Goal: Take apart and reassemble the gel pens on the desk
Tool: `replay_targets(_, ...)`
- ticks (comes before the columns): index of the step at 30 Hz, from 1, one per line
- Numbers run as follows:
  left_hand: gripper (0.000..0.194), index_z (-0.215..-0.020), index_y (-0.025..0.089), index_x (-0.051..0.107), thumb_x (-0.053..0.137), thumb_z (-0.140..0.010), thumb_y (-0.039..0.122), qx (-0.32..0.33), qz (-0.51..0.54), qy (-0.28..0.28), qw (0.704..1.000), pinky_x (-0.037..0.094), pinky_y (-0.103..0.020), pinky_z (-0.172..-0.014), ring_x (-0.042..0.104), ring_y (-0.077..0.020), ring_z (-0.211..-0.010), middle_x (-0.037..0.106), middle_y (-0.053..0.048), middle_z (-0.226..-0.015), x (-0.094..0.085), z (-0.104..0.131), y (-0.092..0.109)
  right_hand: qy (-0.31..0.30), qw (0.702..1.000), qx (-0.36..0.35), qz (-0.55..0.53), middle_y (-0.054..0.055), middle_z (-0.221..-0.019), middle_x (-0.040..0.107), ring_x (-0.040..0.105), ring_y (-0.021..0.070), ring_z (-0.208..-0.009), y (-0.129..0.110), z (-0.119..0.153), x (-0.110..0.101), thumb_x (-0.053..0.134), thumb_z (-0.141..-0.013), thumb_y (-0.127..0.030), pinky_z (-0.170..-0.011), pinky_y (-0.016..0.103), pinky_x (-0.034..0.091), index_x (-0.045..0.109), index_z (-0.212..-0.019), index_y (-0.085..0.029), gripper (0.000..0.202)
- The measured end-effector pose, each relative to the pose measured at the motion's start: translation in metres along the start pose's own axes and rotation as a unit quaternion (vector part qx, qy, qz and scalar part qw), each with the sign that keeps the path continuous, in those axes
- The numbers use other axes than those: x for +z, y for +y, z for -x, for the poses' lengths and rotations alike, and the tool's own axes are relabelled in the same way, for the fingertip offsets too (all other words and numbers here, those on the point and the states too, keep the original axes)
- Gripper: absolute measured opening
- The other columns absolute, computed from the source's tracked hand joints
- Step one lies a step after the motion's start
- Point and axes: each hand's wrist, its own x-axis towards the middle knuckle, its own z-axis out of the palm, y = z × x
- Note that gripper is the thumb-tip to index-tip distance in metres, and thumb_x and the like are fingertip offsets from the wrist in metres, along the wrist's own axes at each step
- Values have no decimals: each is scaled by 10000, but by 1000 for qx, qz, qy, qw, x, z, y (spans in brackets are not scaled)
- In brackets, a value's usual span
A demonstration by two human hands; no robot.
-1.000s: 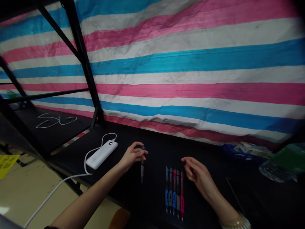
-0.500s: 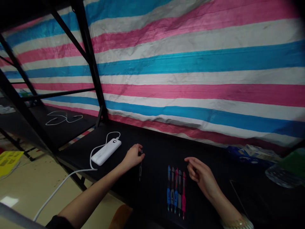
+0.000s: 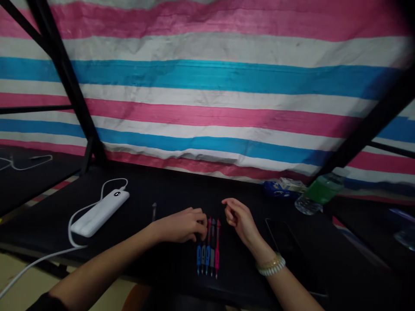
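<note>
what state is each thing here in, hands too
left hand: fingers bent over the upper ends of the five pens; grip unclear
five pens: side by side, some partly covered
lone pen: apart, partly hidden behind the left arm
right hand: loosely curled, apart from the pens
power bank: lying flat, cable plugged in
bottle: label on; fill level unclear
bracelets: worn on right wrist

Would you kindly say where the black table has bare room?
Bare: the strip between the left hand and the striped sheet, and the near patch between the pen row and the right arm. Crowded: where the left hand overlaps the pens, and the back right, with the blue packet and bottle.
</note>
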Motion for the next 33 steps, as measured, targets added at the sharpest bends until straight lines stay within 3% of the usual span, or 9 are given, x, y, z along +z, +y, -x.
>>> replay_targets(5,242,-886,246,640,622,-794,23,-4,-10,7,1000,361,-281,-828,514,-171,-962,600,6,-997,9,1,-5,-1,1000,2,-5,-92,-459,363,218,58,-417,-1,2,2,686,-747,-407,-405,208,111,641,-824,-153,270)
replay_targets(9,174,-872,221,607,575,-848,51,-15,4,30,999,344,-290,-868,532,-171,-988,634,8,-929,-5,4,-3,-13,1000,-4,15,-82,-474,380,251,59,-426,-5,5,2,674,-776,-412,-404,194,141,649,-834,-152,267)
replay_targets(14,173,-1007,196,582,441,-932,128,-51,-70,95,992,371,-334,-891,563,-183,-883,629,-38,-921,-26,-11,1,-135,982,38,128,14,-663,569,465,111,-534,-15,11,1,548,-860,-568,-415,194,307,664,-922,-152,436)
replay_targets(17,240,-1057,182,578,384,-936,109,-47,-187,115,974,387,-350,-849,567,-200,-869,620,-71,-973,-24,-21,-1,-210,954,56,205,11,-707,575,449,107,-528,-16,14,-1,474,-897,-593,-420,202,330,643,-954,-173,456)
replay_targets(19,240,-1071,180,569,375,-943,120,-49,-238,118,963,400,-342,-776,570,-208,-844,624,-80,-983,-16,-23,-4,-216,936,14,278,-15,-666,538,421,104,-521,-14,16,-1,435,-943,-522,-458,214,343,627,-903,-186,389)
replay_targets(21,207,-1051,173,563,384,-950,146,-65,-258,109,958,407,-333,-717,577,-218,-822,632,-80,-938,-6,-23,-6,-190,907,-61,371,-18,-673,535,459,119,-576,-13,17,0,409,-978,-393,-541,233,371,589,-823,-196,309)
replay_targets(23,177,-967,162,564,388,-950,161,-97,-254,88,958,411,-321,-663,587,-220,-778,636,-77,-867,1,-21,-6,-163,858,-133,469,-11,-706,556,495,134,-633,-12,18,3,400,-977,-257,-604,249,366,532,-767,-202,254)
replay_targets(28,182,-877,169,548,395,-950,236,-182,-186,46,964,389,-280,-549,611,-193,-626,661,-72,-794,5,-19,0,-136,735,-201,634,-11,-658,544,493,151,-596,-8,20,11,404,-935,-135,-560,259,289,465,-747,-214,212)
replay_targets(33,208,-844,180,554,392,-944,266,-220,-155,55,962,382,-280,-535,631,-205,-578,677,-74,-728,1,-18,6,-123,684,-255,673,9,-692,575,508,167,-643,-5,23,14,392,-931,-95,-573,266,304,470,-775,-214,210)
